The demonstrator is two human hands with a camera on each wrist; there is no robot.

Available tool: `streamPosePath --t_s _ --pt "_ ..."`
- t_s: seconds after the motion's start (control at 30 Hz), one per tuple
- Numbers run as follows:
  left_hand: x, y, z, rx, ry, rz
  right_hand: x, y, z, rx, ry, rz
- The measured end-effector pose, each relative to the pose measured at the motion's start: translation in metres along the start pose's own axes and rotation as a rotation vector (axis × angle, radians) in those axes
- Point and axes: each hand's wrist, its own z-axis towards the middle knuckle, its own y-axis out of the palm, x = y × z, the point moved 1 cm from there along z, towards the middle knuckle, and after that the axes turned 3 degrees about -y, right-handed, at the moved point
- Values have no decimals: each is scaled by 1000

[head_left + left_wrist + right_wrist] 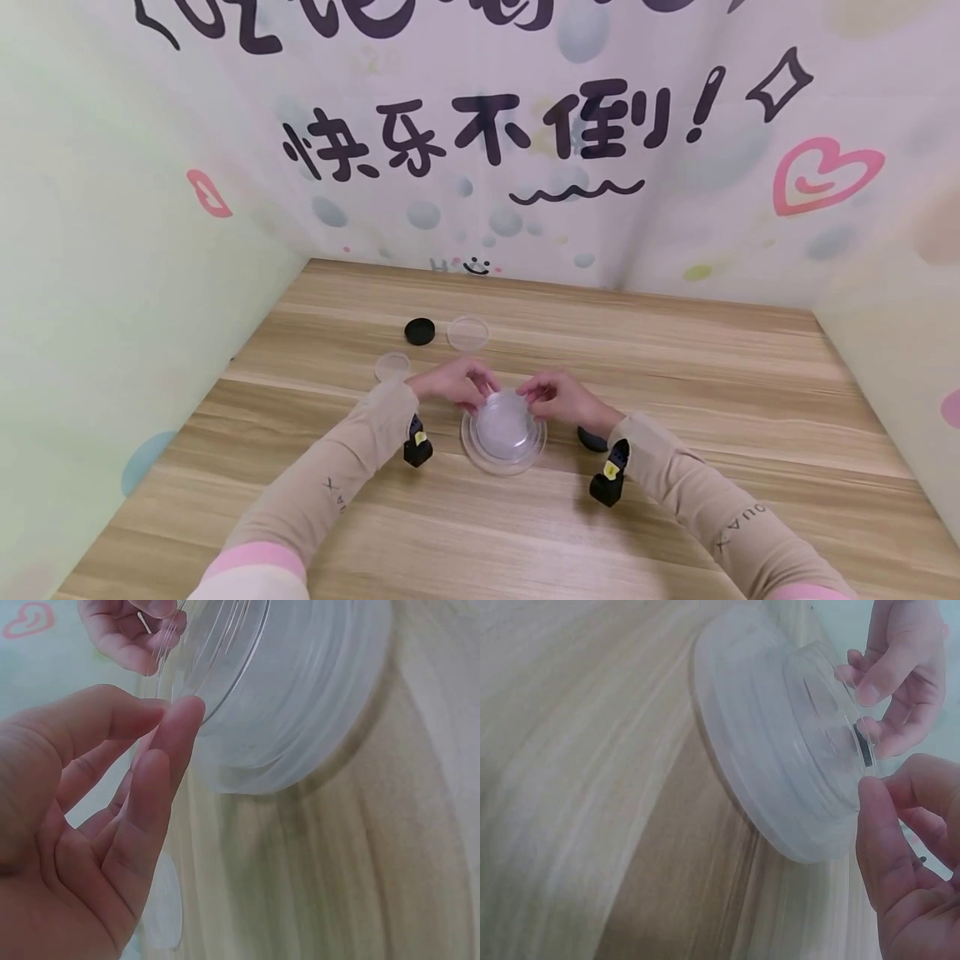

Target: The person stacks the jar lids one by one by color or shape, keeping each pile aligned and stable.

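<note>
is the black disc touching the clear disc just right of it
Apart: the head view shows a strip of tabletop between the black disc and that clear disc.

Clear, cloudy plastic dishes (739, 739) sit stacked on the wood-grain bench (592, 787), the widest at the bottom. A smaller clear dish (810, 694) stands above them, towards the bench's far edge, where a pale wall (840, 626) begins. The right hand (922, 900) pinches the small dish's rim, its grip made by thumb and finger. The left hand (911, 667) has its fingertips at the same rim, just beside. A black patch (863, 744) shows there; what it belongs to is unclear.
</note>
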Motion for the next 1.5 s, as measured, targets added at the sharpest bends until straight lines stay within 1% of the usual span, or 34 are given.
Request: streamPosePath --t_s 0.1,0.13,0.17,0.33,0.4,0.6,0.8,0.97,1.07,1.27,1.37,1.5 --pt "-3 2 1 -5 7 7 1 1 -1 -2 11 17" --pt "-3 2 2 -5 11 10 -3 1 -3 -2 19 18" --pt "-4 3 2 -4 16 13 -7 2 -5 -3 21 16" --pt "-5 6 2 2 32 16 -9 2 -5 -11 29 -12" --pt "-6 7 1 6 30 16 -2 2 -2 -15 23 -23" --pt "-6 8 1 14 3 9 -2 2 -2 -21 4 -45" --pt "-7 9 1 14 5 -12 0 2 -2 -13 12 -51" --pt "-9 8 1 17 0 -11 1 1 -2 -8 5 -87" --pt "-11 7 1 27 -12 -2 3 1 -1 -5 0 -92" --pt "-11 4 -2 54 -50 1 4 1 0 -1 -18 -62" --pt "-11 3 -3 73 -48 -11 4 0 1 14 10 -57" --pt "-12 2 -3 116 -30 -49 1 -2 3 39 31 -50"
